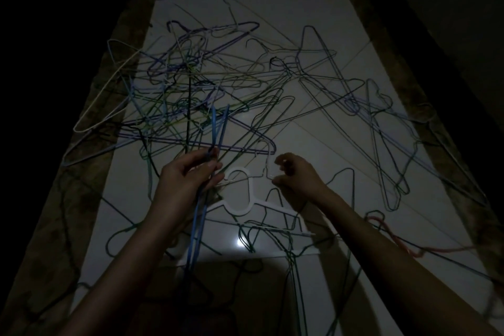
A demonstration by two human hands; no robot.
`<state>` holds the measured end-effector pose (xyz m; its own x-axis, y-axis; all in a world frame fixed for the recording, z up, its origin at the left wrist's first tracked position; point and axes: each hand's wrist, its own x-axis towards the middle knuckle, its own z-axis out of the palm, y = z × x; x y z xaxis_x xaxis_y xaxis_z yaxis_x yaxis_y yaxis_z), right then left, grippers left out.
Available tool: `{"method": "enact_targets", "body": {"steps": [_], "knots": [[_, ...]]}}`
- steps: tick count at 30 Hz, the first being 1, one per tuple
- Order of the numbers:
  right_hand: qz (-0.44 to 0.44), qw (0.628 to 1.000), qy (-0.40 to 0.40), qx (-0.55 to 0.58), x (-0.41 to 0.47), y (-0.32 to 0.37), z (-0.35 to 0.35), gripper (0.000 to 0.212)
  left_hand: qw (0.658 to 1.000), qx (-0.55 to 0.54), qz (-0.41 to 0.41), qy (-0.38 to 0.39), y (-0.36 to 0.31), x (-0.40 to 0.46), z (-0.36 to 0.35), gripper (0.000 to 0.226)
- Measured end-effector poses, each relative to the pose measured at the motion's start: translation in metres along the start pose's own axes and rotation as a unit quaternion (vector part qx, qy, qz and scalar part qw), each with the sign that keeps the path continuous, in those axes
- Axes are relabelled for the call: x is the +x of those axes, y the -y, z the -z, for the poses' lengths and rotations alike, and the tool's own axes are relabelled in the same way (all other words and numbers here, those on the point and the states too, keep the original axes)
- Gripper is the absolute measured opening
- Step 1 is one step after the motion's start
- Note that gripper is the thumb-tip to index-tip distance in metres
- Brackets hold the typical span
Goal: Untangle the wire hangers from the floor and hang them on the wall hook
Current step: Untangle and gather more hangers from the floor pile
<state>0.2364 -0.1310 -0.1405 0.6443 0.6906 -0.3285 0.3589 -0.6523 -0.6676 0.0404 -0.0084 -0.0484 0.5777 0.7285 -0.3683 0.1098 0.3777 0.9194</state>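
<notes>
Over the pale tiled floor [313, 22], my left hand [185, 180] grips a few blue wire hangers [216, 128] lifted from the tangled pile of thin wire hangers [207, 82], my right hand [297, 177] pinches a pale wire hanger's hook [266, 169], and nearly everything remains unhung.

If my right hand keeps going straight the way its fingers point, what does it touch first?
Probably the thin pale wire hanger just left of the right hand, whose fingers curl leftward; depth is unclear in this dim view.

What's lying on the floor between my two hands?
In the head view, a white hanger's hook loop lies between the left hand and right hand, with thin wire crossing it.
</notes>
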Motion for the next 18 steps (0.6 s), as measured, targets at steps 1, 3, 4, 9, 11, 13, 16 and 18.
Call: {"method": "enact_targets", "body": {"steps": [1, 3, 4, 9, 11, 13, 16, 18], "knots": [[0.013, 1.0, -0.003, -0.006, 0.005, 0.003, -0.001, 0.061, 1.0, -0.001, 0.001, -0.002, 0.001, 0.001, 0.0, 0.02], [0.035, 0.999, 0.007, -0.023, 0.015, 0.007, -0.003, 0.077, 1.0, -0.002, 0.002, -0.006, 0.002, 0.002, 0.0, 0.02], [0.042, 0.999, 0.015, -0.028, 0.02, 0.009, -0.004, 0.08, 1.0, -0.002, 0.001, -0.007, 0.002, 0.002, 0.0, 0.02], [0.045, 0.996, 0.035, -0.075, 0.028, 0.005, -0.005, 0.069, 1.0, -0.007, -0.001, -0.007, 0.001, 0.003, 0.003, 0.023], [0.053, 0.994, 0.036, -0.087, 0.027, 0.003, -0.006, 0.067, 1.0, -0.011, 0.001, -0.009, 0.001, 0.002, 0.003, 0.024], [0.055, 0.992, 0.041, -0.108, 0.028, 0.003, -0.006, 0.067, 1.0, -0.012, 0.004, -0.01, 0.002, 0.003, 0.002, 0.025], [0.073, 0.984, 0.045, -0.154, 0.032, 0.009, -0.003, 0.065, 1.0, 0.001, 0.001, -0.007, 0.002, 0.002, 0.001, 0.027], [0.081, 0.981, 0.042, -0.173, 0.035, 0.012, -0.002, 0.063, 1.0, 0.003, 0.002, -0.007, 0.002, 0.002, 0.0, 0.028]]}}
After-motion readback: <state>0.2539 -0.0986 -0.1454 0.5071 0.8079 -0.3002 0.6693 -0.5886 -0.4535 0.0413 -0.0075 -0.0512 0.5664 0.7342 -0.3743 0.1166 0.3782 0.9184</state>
